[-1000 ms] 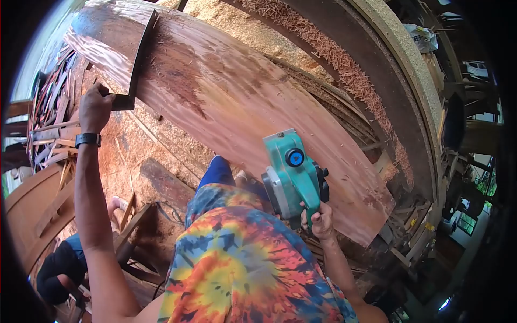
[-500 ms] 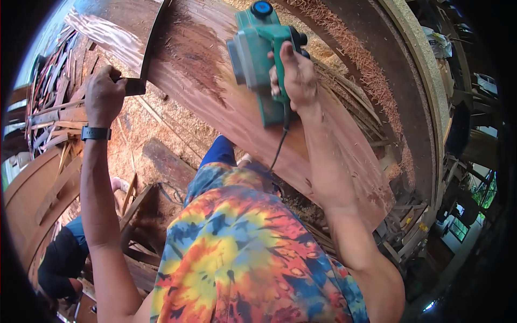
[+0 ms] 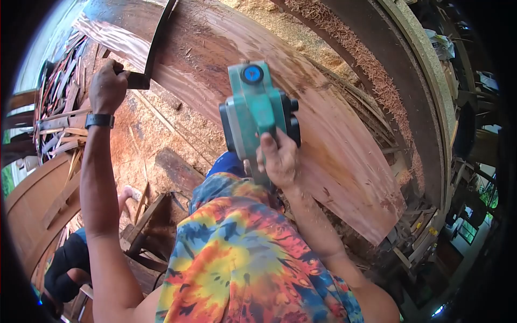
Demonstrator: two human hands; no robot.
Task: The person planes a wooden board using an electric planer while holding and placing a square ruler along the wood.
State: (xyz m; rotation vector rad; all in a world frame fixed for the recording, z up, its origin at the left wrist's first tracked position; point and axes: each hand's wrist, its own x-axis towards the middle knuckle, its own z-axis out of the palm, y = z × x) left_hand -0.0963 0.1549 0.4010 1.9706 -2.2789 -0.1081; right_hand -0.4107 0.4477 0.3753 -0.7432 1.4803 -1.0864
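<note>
My left hand (image 3: 109,89), with a dark watch on the wrist, is closed around the short arm of a dark L-shaped square (image 3: 153,51). The square's long arm lies across a wide reddish wooden plank (image 3: 334,145). My right hand (image 3: 279,160) grips the handle of a green electric planer (image 3: 253,107) with a blue-capped knob. The planer is over the near edge of the plank, right of the square. Whether its base touches the wood is hidden.
A curved beam (image 3: 398,59) with reddish shavings runs behind the plank. Sawdust (image 3: 145,129) and a loose board (image 3: 177,169) lie at the left, below scrap strips (image 3: 67,107). Another person (image 3: 67,269) is at the lower left.
My right hand with the planer swung up over the plank, then came back down toward my body. My left hand and the square have shifted slightly up and right.
</note>
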